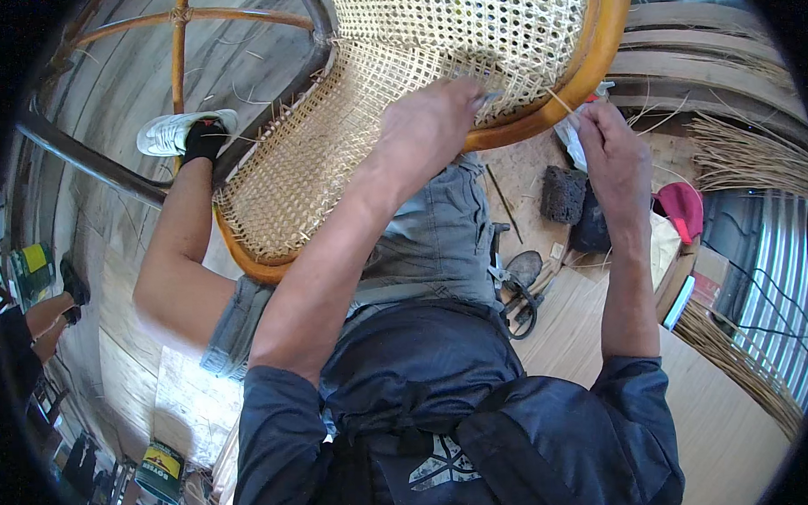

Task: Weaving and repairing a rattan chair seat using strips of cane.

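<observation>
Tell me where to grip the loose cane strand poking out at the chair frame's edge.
Grip the cane strand at its free end, where it clears the curved rattan frame. Come from the right, beside the right hand, since the left hand presses on the woven cane panel to its left.

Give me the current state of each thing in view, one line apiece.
Left hand: pressed on the cane webbing, grip on a small tool.
Right hand: closed, pinching a thin cane strand.
Cane strand: pulled straight between rim and right hand.
Cane webbing: woven across the seat, loose ends sticking out.
Chair frame: tilted across the person's lap.
Shears: lying on the floor, unheld.
</observation>
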Available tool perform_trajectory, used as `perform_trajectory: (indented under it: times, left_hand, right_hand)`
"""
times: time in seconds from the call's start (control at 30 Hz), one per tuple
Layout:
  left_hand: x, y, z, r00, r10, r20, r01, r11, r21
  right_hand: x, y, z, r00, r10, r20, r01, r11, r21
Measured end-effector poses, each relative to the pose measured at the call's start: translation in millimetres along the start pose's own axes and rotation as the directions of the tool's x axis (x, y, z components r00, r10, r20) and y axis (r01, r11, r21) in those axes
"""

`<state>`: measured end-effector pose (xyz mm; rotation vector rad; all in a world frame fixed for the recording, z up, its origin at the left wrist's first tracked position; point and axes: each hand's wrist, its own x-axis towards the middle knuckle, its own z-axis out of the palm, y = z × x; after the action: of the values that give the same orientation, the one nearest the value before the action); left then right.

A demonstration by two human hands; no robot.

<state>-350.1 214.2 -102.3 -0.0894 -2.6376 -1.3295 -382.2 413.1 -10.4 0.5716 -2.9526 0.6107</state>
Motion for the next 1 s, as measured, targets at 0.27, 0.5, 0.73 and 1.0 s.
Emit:
perform_trajectory:
  times: [0.27,0.5,0.73,1.0]
  left_hand:
    - [31.9,9.1,20.4,0.998,-0.056,-0.001,0.056,0.992,0.113]
    - [37.2,6.4,23.0,0.999,-0.007,-0.037,0.011,0.993,0.119]
    - [47.4,12.9,22.3,0.995,0.091,-0.041,-0.078,0.966,0.245]
    - [65.7,20.6,5.3,0.972,0.008,0.234,-0.105,0.907,0.408]
  right_hand:
    - [14.9,16.9,20.4,0.995,-0.055,-0.081,0.032,0.967,-0.254]
    - [17.8,20.8,24.8,0.987,-0.124,-0.106,0.086,0.948,-0.307]
    - [24.4,14.0,42.7,0.966,-0.221,-0.132,0.141,0.884,-0.446]
    - [26.9,14.5,46.1,0.961,-0.265,-0.083,0.16,0.773,-0.614]
